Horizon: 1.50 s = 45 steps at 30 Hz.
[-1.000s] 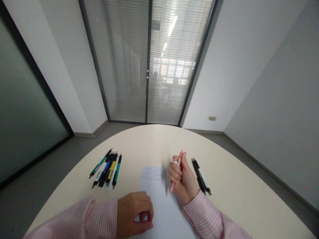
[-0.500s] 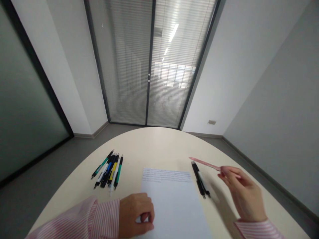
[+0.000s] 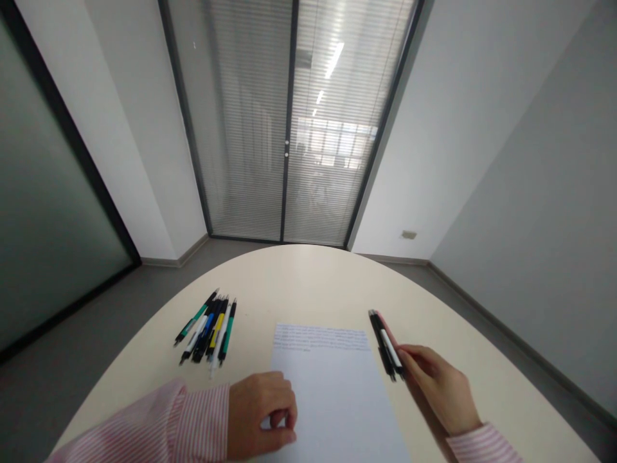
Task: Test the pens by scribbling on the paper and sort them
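Note:
My right hand (image 3: 441,389) pinches a pink pen (image 3: 388,329) by its near end. The pen lies low along the right side of a black pen (image 3: 382,347) and a white-and-black pen (image 3: 391,348); part of it is hidden by my fingers. Whether it touches the white-and-black pen I cannot tell. My left hand (image 3: 265,411) rests curled over the left edge of a white sheet of paper (image 3: 332,399), its fingers bent in with nothing visible in them. Lines of handwriting run across the top of the sheet.
On the left of the round cream table (image 3: 303,283) lies a cluster of several pens (image 3: 209,329), coloured green, white, blue, yellow and black. Beyond the table's far edge stand glass doors with blinds (image 3: 250,161). A grey wall (image 3: 544,193) is at the right.
My right hand has moved left and down, bringing the pink pen from a raised, crosswise position to beside the two pens. My left hand has stayed in place.

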Tool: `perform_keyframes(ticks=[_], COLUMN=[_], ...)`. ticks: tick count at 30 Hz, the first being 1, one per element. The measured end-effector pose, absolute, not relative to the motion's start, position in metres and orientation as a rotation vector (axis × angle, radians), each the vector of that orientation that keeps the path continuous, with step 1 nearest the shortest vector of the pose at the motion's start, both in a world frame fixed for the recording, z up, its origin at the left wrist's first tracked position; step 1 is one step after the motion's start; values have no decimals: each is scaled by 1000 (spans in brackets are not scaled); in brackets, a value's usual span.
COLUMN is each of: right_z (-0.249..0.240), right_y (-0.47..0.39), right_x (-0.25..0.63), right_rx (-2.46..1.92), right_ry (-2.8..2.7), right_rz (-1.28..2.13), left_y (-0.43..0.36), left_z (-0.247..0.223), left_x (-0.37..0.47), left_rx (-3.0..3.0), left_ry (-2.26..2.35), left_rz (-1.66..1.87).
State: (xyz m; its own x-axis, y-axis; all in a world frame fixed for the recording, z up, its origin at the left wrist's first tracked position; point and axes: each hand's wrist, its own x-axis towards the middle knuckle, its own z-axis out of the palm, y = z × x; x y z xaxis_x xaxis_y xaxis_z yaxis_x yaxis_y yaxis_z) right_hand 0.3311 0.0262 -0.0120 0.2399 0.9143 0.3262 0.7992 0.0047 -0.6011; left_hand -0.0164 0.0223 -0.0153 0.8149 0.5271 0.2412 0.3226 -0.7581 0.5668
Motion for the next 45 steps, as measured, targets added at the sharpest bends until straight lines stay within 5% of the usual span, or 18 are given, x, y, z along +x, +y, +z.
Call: perform_keyframes(ticks=[24, 35, 45], right_z=[-11, 12, -25], right_y=[20, -4, -3], right_x=[329, 199, 178], right_rx=[-1742, -1054, -1003], right_ry=[-1547, -2682, -2686], right_rz=[-34, -21, -98], left_y=[21, 21, 21], left_z=[-10, -10, -11], left_x=[-15, -17, -12], left_rx=[2482, 2502, 2533], left_ry=[622, 612, 658], left_rz=[544, 558, 543])
